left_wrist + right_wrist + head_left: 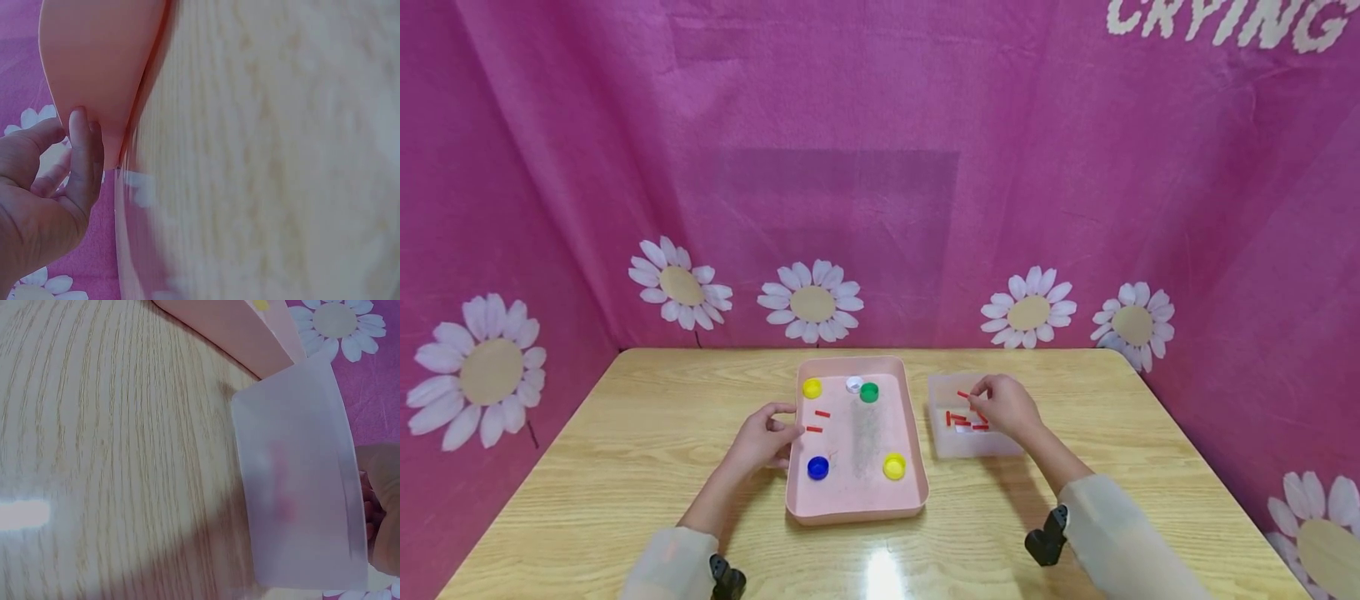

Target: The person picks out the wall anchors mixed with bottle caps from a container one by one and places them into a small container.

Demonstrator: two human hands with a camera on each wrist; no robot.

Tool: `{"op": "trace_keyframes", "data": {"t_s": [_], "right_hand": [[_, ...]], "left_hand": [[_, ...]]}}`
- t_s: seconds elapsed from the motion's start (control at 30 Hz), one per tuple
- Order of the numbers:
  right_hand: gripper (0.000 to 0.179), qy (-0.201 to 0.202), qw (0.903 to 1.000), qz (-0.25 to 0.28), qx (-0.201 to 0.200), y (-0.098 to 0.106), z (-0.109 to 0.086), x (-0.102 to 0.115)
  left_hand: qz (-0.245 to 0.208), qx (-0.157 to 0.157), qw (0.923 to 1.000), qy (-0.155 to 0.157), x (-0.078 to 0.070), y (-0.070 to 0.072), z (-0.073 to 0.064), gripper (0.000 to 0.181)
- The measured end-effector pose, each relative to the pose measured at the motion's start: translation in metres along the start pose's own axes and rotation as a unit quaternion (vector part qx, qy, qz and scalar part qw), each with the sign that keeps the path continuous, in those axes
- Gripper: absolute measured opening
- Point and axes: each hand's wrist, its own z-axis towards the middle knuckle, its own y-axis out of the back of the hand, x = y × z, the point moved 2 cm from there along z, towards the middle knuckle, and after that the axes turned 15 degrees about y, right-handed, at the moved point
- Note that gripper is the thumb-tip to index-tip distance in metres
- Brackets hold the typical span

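Observation:
A shallow pink tray (865,508) lies on the table; inside are two red sticks (815,429) and several small round caps: yellow, white, green (869,392) and blue (817,467). My left hand (763,437) holds the tray's left side, thumb at the rim and fingers against the outer wall (100,62). To the right stands a translucent box (977,446) with several more red sticks (962,423). Over it, my right hand (1007,406) pinches one red stick (962,394) between thumb and fingertips. In the right wrist view the box wall (300,481) hides most of that hand.
Both containers stand on a light wooden table (700,392), a narrow gap between them. A pink cloth (880,208) with printed daisies hangs behind and at both sides. Black wrist cameras (1047,536) sit at my sleeves.

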Motion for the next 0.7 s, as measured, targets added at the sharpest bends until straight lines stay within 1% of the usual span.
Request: {"op": "trace_keyframes", "data": {"t_s": [0.17, 0.3, 0.53, 0.7], "right_hand": [[0.013, -0.014, 0.9997, 0.001, 0.019, -0.0041, 0.0009, -0.0028], [0.013, -0.021, 0.9994, -0.003, 0.026, -0.0049, 0.0012, -0.0036], [0.013, -0.028, 0.9986, -0.03, 0.034, -0.0061, 0.002, -0.0042], [0.013, -0.036, 0.9981, -0.03, 0.041, -0.0072, 0.0015, -0.0047]], "left_hand": [[-0.001, 0.001, 1.0, 0.002, 0.0002, 0.0, -0.0001, 0.044], [0.001, -0.004, 1.0, 0.002, -0.0005, 0.0002, 0.0, 0.044], [0.001, -0.006, 0.9999, 0.014, -0.0001, 0.0001, 0.0001, 0.043], [0.001, -0.005, 0.9999, 0.016, -0.0001, -0.0004, 0.0001, 0.043]]}}
